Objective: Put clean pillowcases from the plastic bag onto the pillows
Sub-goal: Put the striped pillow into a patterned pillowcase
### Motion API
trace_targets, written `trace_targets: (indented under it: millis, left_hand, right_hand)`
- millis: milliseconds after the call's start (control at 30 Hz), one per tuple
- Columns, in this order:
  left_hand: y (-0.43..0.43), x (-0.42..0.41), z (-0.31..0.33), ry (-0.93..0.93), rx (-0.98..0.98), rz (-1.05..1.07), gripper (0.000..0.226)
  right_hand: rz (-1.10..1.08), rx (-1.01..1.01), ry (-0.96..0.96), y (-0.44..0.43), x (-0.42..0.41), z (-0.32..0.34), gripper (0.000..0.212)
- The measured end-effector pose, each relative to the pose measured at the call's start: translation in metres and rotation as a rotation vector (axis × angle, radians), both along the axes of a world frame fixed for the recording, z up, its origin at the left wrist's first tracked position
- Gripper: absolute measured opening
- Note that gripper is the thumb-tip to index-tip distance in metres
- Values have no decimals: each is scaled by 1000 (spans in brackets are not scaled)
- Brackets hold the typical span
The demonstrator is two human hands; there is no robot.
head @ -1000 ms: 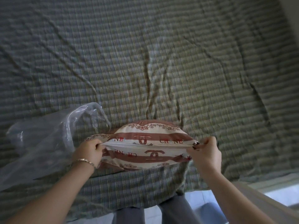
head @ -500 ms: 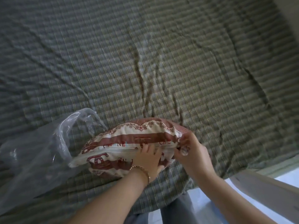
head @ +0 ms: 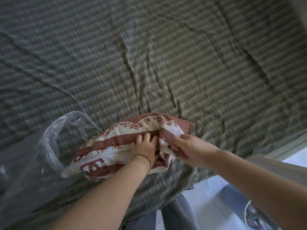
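The striped pillowcase lies on the checked bed sheet near its front edge, its left end touching the clear plastic bag. The left hand, with a bracelet at the wrist, rests with fingers straight on the fabric; the right hand is curled tight round the bunched right end; the 2 hands sit just beside each other.

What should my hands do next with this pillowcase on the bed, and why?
Probably slide the left hand into the bunched end that the right hand pinches, to spread the opening. The pillowcase lies folded on the bed sheet, beside the plastic bag, and no pillow is in view.
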State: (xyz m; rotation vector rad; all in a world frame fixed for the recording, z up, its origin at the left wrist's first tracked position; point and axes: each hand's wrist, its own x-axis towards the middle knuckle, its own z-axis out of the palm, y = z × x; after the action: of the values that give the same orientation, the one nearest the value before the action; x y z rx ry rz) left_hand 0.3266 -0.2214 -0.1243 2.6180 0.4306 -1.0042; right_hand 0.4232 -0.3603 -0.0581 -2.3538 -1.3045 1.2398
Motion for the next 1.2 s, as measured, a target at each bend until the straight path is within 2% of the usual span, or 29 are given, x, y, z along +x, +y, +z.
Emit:
trace_targets:
  millis: [67,167,233,300,367,433,567,633,700,767,833,900,967,1100,1200]
  left_hand:
    - [0,-1,-2,40,-16,-3,56]
    - [-1,-1,-3,67,-3,-15,58]
    - [0,2,-2,53,-22,10,55]
    - [1,3,0,56,-34,35,53]
    - [-1,1,1,76,-27,45,50]
    - [-2,3,1,87,-16,57,47]
    - [-5,7,0,108,46,-27,50]
    - [-12,4,-1,119,89,-75,47]
    - [-17,7,-1,124,84,-67,42]
    - [-16,10,1,88,45,-49,39]
    - [-13,6,5,15,-7,-30,35]
    - [-8,0,11,-72,-36,-5,26]
    - [-2,-4,18,-147,-53,35,15]
    - [4,-9,26,-245,-70,11,17]
    - [7,-15,23,-232,-48,-45,19]
  right_hand:
    - [181,-12,-94,-6,-5,-6,44]
    - [420,-109,-255,-13,-10,-16,44]
    - [431,-121,-310,-21,2,-20,42]
    - [415,-33,-334,-31,15,-17,41]
    - [315,109,-342,-42,23,-12,47]
    - [104,174,-335,-50,25,-4,50]
    - [-614,35,-323,-53,55,8,35]
    - [-550,-19,-151,-48,61,6,41]
    - [-399,-31,-17,-31,47,8,60]
    - [-255,-135,-27,-15,28,-1,71]
    - [-113,-197,-178,-12,15,-16,55]
    - [-81,-175,-265,-19,14,-30,35]
    - [-141,-132,-218,-27,18,-40,33]
    - [-142,-31,-165,-32,20,-48,31]
    - [-321,20,4,-30,19,-47,12]
